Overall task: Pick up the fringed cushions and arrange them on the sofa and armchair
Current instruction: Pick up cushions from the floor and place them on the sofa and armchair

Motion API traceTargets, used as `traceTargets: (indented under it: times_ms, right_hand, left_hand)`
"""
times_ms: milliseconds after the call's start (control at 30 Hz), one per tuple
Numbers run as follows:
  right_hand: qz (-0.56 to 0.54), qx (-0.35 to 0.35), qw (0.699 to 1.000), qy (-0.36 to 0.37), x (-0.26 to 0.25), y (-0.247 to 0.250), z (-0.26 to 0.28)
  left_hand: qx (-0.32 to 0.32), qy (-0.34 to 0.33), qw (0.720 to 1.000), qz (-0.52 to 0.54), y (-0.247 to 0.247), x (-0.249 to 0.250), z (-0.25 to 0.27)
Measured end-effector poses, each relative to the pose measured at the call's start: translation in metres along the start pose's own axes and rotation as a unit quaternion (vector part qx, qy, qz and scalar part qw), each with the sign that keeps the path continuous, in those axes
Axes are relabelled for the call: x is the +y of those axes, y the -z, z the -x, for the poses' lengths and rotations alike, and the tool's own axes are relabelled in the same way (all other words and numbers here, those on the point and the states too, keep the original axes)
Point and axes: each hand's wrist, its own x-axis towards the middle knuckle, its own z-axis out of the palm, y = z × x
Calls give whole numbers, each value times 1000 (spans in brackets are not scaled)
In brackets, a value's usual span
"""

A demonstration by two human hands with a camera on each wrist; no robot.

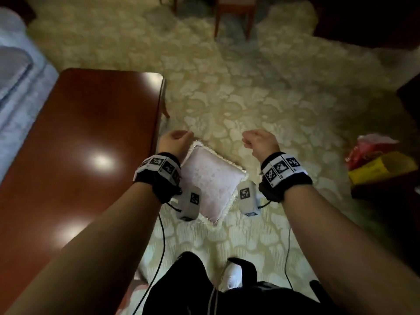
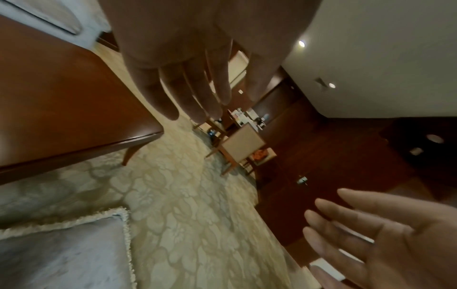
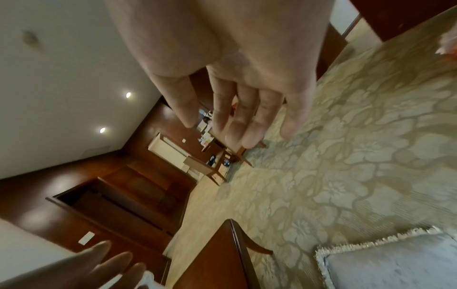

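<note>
Two bare hands hover above a fringed cushion lying flat on a cream floral carpet, neither touching it. A person's left hand hangs over the cushion's far left corner, beside the end of a glossy reddish-brown coffee table; the right hand is held over bare carpet just past the cushion's right side. Both wrist views show the fingers of each hand extended, slightly apart and holding nothing, the right hand's fingers likewise relaxed. Black wrist straps carrying printed marker tags wrap both forearms. The pale pink cushion sits between the two wrists, in front of the person's dark trousers. A light blue sofa runs along the table's far side at left, a wooden chair stands at the carpet's far edge, and red and yellow packaging lies at right.
</note>
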Motion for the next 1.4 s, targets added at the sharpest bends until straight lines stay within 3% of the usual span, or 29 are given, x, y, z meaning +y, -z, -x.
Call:
traceTargets:
  times_ms: [167, 333, 600, 733, 867, 1033, 1400]
  right_hand:
    - [41, -50, 998, -6, -19, -29, -82]
    - [82, -62, 994, -23, -27, -46, -157]
    - [154, -93, 981, -70, 5, -74, -292]
    - [241, -158, 955, -64, 57, -98, -372]
    - [289, -165, 940, -79, 119, -110, -430]
    - [305, -194, 925, -113, 207, -118, -472]
    - [399, -215, 881, -138, 384, -168, -541]
  left_hand:
    - [54, 55, 997, 29, -3, -14, -64]
    - [61, 125, 989, 53, -19, -28, -140]
    - [112, 245, 959, 85, -57, -90, -222]
    - [160, 308, 932, 100, -86, -153, -245]
    - [185, 367, 905, 109, -130, -218, -261]
    - [201, 434, 872, 107, -178, -301, -268]
    - [205, 505, 834, 88, -243, -482, -311]
